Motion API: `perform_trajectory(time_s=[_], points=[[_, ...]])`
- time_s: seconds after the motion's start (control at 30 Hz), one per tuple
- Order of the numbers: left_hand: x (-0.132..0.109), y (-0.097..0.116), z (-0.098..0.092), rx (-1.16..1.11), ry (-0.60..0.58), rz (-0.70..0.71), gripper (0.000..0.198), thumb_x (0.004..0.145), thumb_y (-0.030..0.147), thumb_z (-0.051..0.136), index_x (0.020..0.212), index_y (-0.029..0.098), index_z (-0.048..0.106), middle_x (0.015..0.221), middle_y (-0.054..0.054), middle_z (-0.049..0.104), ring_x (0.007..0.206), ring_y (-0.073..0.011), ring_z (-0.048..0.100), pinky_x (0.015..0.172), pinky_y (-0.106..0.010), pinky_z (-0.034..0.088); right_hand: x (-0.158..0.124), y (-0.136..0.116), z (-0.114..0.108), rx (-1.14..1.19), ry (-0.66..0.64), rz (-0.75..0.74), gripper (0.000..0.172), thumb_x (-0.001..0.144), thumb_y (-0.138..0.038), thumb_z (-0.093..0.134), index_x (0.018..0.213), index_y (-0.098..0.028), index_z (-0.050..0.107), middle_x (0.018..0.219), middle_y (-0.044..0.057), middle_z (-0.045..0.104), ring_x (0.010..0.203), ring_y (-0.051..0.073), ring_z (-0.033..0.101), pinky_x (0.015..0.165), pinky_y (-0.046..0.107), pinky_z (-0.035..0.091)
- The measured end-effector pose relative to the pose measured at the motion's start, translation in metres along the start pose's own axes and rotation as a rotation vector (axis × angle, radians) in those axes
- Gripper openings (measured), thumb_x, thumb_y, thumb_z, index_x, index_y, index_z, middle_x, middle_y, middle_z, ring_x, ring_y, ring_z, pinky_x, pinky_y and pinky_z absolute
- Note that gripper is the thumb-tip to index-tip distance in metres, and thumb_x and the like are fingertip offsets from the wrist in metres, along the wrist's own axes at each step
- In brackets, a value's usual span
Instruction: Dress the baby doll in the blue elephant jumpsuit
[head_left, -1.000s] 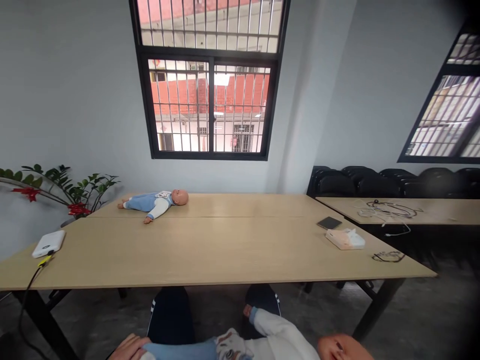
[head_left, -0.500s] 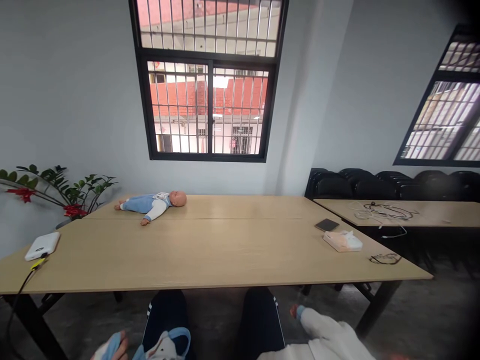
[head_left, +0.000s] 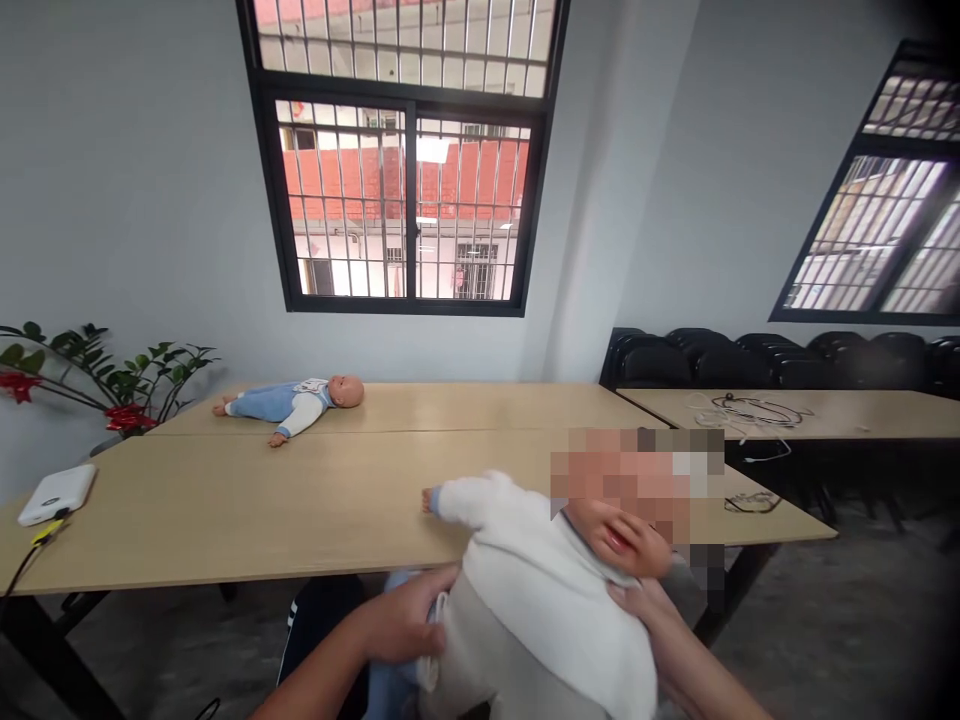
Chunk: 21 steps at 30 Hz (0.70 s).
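Green plant (head_left: 112,385): left edge of the frame, with red bows (head_left: 131,417) among its stems.
White device (head_left: 58,494): lower left, lying on the pale wooden table (head_left: 225,510), a dark cable with a yellow end (head_left: 46,530) at its near side.
Lying doll (head_left: 289,403): left of centre, on its back on the table, in blue and white clothes.
Left hand (head_left: 411,622): bottom centre, gripping the held doll near its waist, beside blue cloth (head_left: 390,688).
Held doll (head_left: 540,590): lower centre to right, tilted, head towards the right, white top on, one arm overlapping the table edge.
Right hand (head_left: 637,605): lower right, holding that doll at the shoulder just below its head, partly hidden.
Glasses (head_left: 752,504): right, on the table.
Cables (head_left: 761,408): right, coiled on a second table (head_left: 877,415).
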<state>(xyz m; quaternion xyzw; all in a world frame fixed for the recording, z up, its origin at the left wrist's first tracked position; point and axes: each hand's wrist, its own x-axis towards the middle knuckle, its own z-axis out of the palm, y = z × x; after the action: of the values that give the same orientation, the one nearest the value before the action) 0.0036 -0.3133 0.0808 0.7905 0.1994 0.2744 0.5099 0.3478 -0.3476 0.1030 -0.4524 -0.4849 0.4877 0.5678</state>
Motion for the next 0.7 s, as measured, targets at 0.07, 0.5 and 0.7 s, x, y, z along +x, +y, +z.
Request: perform_trajectory(time_s=[0.07, 0.5, 0.7], points=[[0.008, -0.001, -0.011, -0.081, 0.018, -0.04, 0.105, 0.077, 0.087, 0.056, 0.157, 0.021, 0.045, 0.154, -0.017, 0.054, 0.136, -0.0394, 0.053, 0.117, -0.051, 0.039, 0.029, -0.011, 0.021, 0.046, -0.033, 0.089, 0.058, 0.072, -0.051, 0.084, 0.122, -0.023, 0.071, 0.125, 0.015, 0.075, 0.112, 0.038, 0.073, 0.093, 0.052, 0.059], [0.067, -0.051, -0.068, -0.581, 0.584, -0.27, 0.06, 0.084, 0.054, 0.077, 0.132, 0.018, 0.068, 0.136, -0.013, 0.071, 0.125, -0.0311, 0.066, 0.106, -0.039, 0.05, 0.247, -0.019, 0.087, -0.105, -0.459, 0.135, 0.039, 0.077, -0.039, 0.076, 0.11, -0.019, 0.076, 0.113, 0.01, 0.079, 0.11, 0.032, 0.071, 0.1, 0.045, 0.055], [0.093, -0.076, -0.099, -0.695, 0.667, -0.414, 0.054, 0.082, 0.049, 0.079, 0.124, 0.017, 0.072, 0.126, -0.012, 0.076, 0.108, -0.0286, 0.074, 0.093, -0.035, 0.058, 0.309, 0.007, 0.095, -0.099, -0.476, 0.222, 0.037, 0.077, -0.035, 0.074, 0.108, -0.016, 0.075, 0.111, 0.012, 0.079, 0.104, 0.029, 0.071, 0.089, 0.037, 0.056]])
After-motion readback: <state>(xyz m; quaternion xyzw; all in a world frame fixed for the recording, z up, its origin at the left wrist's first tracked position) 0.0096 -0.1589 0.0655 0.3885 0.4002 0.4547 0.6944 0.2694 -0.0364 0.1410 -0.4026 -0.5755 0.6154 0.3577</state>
